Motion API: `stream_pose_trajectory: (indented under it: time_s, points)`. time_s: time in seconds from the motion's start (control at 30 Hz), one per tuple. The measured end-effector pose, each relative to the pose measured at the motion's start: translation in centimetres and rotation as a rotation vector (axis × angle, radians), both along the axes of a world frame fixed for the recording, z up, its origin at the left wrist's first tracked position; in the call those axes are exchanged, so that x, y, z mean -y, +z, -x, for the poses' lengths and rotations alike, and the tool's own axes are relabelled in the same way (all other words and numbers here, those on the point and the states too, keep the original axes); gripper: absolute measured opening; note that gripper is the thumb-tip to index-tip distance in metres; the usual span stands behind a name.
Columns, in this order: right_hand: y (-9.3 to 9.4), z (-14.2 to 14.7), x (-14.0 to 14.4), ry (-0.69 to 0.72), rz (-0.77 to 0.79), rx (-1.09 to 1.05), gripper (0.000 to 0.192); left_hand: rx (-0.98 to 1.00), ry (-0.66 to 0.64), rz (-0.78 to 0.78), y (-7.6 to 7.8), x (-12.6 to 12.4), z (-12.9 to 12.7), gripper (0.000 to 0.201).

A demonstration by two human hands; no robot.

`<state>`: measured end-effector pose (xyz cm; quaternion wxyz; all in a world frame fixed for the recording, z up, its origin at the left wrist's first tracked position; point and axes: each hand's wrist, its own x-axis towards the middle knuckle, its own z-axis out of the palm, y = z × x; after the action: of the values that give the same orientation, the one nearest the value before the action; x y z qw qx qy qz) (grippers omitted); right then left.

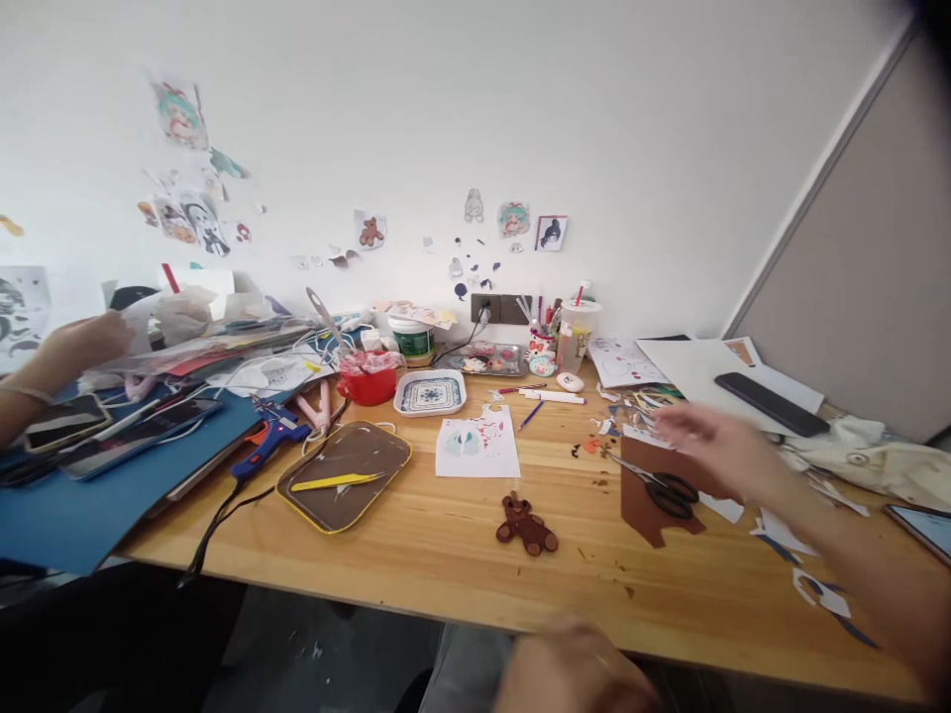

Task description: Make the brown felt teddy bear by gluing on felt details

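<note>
Resting tweezers (334,483) in tray (363,448) (bear (527,527) nearby)

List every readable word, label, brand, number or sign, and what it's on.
No text is legible.
White plastic tub with a green label: print too small to read.
Clear plastic cup with a red straw: any lettering too small and blurred to read.

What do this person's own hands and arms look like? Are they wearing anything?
The right hand has no glove, and its forearm shows no sleeve or watch. The left hand is gloveless too, but too blurred to tell about rings.
</note>
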<state>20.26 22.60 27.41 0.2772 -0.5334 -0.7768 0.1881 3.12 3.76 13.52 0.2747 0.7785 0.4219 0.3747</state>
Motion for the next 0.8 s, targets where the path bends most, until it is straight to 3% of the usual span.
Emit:
stream_pose_trajectory:
  time_s: [0.03,0.1,0.2,0.4,0.53,0.7,0.8]
  points:
    - [-1.9,1.3,1.5,0.122,0.045,0.011,0.021,-0.001,0.092,0.008,1.2,-0.4,2.3,0.027]
    - [-4.8,3.5,4.0,0.294,0.121,0.036,0.019,-0.071,0.438,0.082,3.2,-0.8,6.2,0.022]
    - [-7.0,5.4,5.7,0.411,0.176,0.067,0.023,-0.313,0.604,0.204,5.1,-1.2,9.5,0.014]
    - [-7.9,6.1,5.2,0.482,0.244,0.172,0.040,-0.529,0.567,0.247,5.4,-3.6,9.6,0.027]
    - [-8.2,6.5,5.3,0.469,0.241,0.230,0.049,-0.624,0.504,0.236,5.8,-5.1,9.2,0.017]
    - [-8.3,7.0,5.3,0.476,0.251,0.234,0.038,-0.663,0.419,0.213,6.0,-6.8,9.1,0.009]
    - [-8.2,6.4,4.4,0.477,0.294,0.213,0.051,-0.664,0.367,0.182,6.1,-8.1,8.9,0.008]
